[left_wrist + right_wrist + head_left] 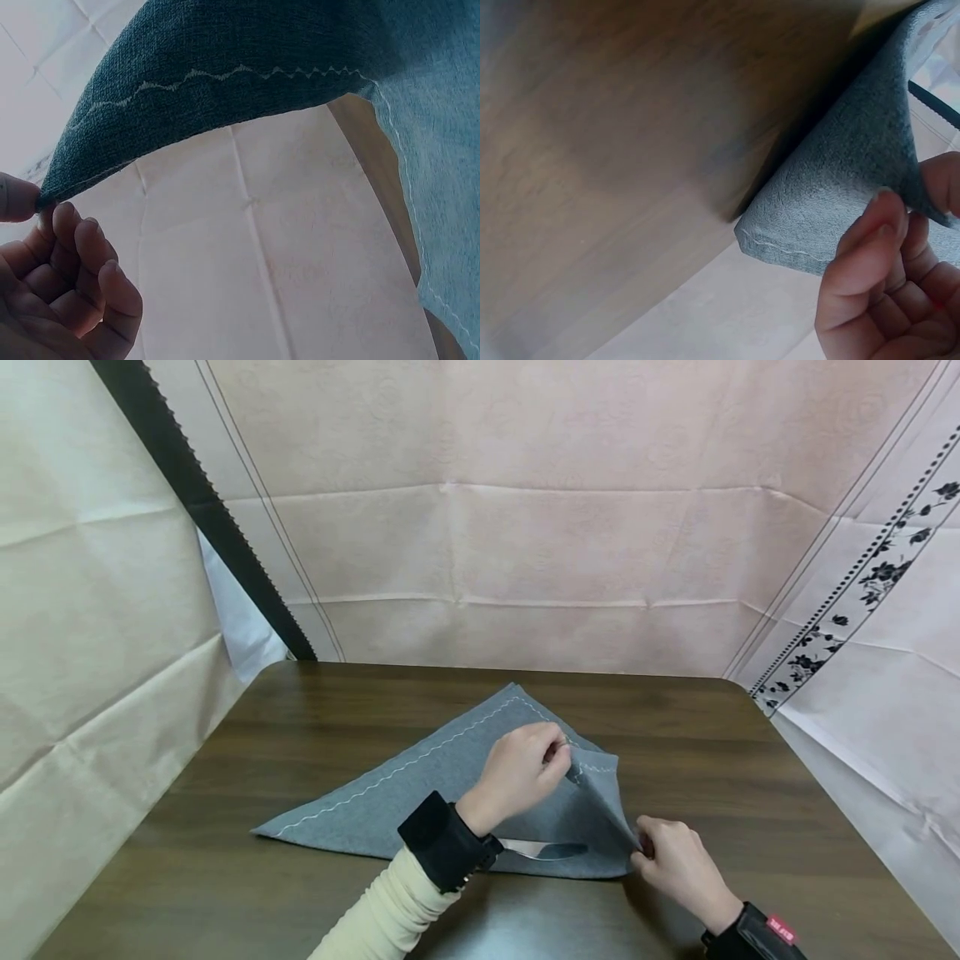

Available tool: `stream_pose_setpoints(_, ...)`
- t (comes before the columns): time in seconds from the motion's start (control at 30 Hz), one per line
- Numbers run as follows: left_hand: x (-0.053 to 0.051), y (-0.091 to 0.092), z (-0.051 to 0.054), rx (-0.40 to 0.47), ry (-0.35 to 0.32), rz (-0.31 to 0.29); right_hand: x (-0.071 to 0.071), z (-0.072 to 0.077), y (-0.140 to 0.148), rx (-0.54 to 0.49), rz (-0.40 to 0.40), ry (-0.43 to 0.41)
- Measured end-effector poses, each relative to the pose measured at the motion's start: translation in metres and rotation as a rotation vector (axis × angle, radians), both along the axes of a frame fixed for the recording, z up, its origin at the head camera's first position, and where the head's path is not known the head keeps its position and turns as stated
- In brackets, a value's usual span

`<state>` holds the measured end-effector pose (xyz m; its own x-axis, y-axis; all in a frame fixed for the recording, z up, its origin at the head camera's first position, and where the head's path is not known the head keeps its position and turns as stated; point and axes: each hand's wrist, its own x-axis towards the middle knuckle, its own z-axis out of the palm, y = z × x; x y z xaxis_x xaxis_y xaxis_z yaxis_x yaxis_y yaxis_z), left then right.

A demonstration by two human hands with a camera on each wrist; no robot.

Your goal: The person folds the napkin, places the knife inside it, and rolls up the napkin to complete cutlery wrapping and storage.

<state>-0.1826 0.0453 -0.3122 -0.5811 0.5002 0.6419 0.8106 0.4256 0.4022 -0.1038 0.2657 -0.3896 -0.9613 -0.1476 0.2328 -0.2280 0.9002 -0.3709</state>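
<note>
A grey-blue cloth (450, 777) with white zigzag stitching lies folded in a triangle on the table. The left hand (521, 772) pinches a raised part of it between thumb and fingertips; in the left wrist view that hand (71, 277) holds the cloth (217, 90) by its tip. At the cloth's lower right corner the right hand (682, 864) pinches an edge, and in the right wrist view the hand (892, 285) grips the lifted cloth (832, 180). A shiny metal utensil (536, 850) rests on the cloth under the left wrist, its far part hidden.
The brown wooden table (300, 893) has rounded back corners. Behind and beside it hang pale creased sheets (562, 543), with a black strip (202, 502) at the left and a floral border (885, 577) at the right.
</note>
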Motion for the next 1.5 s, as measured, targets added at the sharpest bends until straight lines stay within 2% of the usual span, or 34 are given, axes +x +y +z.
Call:
stream_pose_setpoints(0.2, -0.001, -0.008, 0.002, 0.008, -0.001, 0.012, 0.001, 0.002, -0.004, -0.013, 0.012, -0.005)
stream_pose_setpoints(0.47, -0.001, -0.019, 0.004, 0.042, -0.005, 0.025, 0.002, 0.002, -0.010, -0.025, 0.045, 0.069)
stream_pose_setpoints(0.9, -0.002, -0.044, 0.008, 0.101, 0.003, 0.038, 0.001, 0.001, -0.024, -0.037, 0.062, -0.058)
stream_pose_setpoints(1.2, -0.004, -0.068, 0.007, 0.120, 0.013, 0.056, -0.001, -0.003, -0.034, -0.004, 0.117, -0.039)
stream_pose_setpoints(1.5, -0.004, -0.096, 0.005, 0.087, -0.025, 0.112, -0.002, -0.007, -0.042, 0.017, 0.164, -0.015)
